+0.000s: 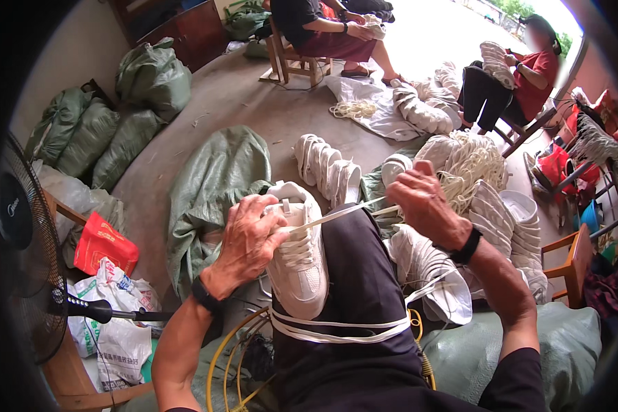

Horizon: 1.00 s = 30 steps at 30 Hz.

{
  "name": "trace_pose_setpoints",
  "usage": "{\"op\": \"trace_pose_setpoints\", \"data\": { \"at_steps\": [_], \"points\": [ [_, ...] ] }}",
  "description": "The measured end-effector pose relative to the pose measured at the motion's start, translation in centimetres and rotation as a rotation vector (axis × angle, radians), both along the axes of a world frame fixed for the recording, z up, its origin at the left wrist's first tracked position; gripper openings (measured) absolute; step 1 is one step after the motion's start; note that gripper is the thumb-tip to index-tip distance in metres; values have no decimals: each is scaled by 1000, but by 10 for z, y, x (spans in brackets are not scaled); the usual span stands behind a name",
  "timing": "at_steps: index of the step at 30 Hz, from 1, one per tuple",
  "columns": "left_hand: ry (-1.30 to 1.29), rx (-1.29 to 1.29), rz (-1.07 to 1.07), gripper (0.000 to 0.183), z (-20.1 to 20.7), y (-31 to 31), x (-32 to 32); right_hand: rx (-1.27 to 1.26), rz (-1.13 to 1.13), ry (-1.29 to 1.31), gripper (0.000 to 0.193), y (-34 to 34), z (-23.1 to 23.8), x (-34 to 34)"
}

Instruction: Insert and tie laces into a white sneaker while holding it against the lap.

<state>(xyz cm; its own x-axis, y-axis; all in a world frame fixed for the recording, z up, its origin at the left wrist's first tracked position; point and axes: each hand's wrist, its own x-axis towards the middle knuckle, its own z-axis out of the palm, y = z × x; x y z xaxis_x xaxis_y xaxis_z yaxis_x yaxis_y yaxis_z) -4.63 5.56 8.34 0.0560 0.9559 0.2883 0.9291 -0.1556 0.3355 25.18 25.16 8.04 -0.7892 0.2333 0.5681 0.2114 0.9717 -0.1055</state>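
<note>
White shoe (296, 257) on the knee, lace half threaded.

Propped on the person's thigh at centre frame, the shoe has several rows of lacing already crossed near its toe, while the top eyelets look unfinished. The left hand (248, 237) curls around the shoe's collar, fingers pressed to it. At 2 o'clock from the shoe, the right hand (424, 200) pinches the flat white lace (336, 216), stretched taut between them. Spare laces (340, 329) lie across the lap; more shoes (326, 168) wait at 12 o'clock.
</note>
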Motion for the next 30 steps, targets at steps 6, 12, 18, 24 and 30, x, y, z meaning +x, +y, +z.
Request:
{"op": "trace_pose_setpoints", "data": {
  "at_steps": [6,12,18,24,30],
  "points": [
    [-53,-10,-34,15,2,6,-5,141,-183,80,10,21,11,41],
    [-23,-17,66,16,10,-5,-23,139,-440,95,2,38,-18,46],
    [-23,141,291,12,-40,-20,-48,-656,-631,278,16,73,-58,54],
    [-1429,-741,668,35,-87,-33,-53,-1543,-338,888,29,107,-74,69],
    [-1884,-623,656,32,-119,-7,-49,-1520,-369,1313,31,146,-77,99]
  ]
}}
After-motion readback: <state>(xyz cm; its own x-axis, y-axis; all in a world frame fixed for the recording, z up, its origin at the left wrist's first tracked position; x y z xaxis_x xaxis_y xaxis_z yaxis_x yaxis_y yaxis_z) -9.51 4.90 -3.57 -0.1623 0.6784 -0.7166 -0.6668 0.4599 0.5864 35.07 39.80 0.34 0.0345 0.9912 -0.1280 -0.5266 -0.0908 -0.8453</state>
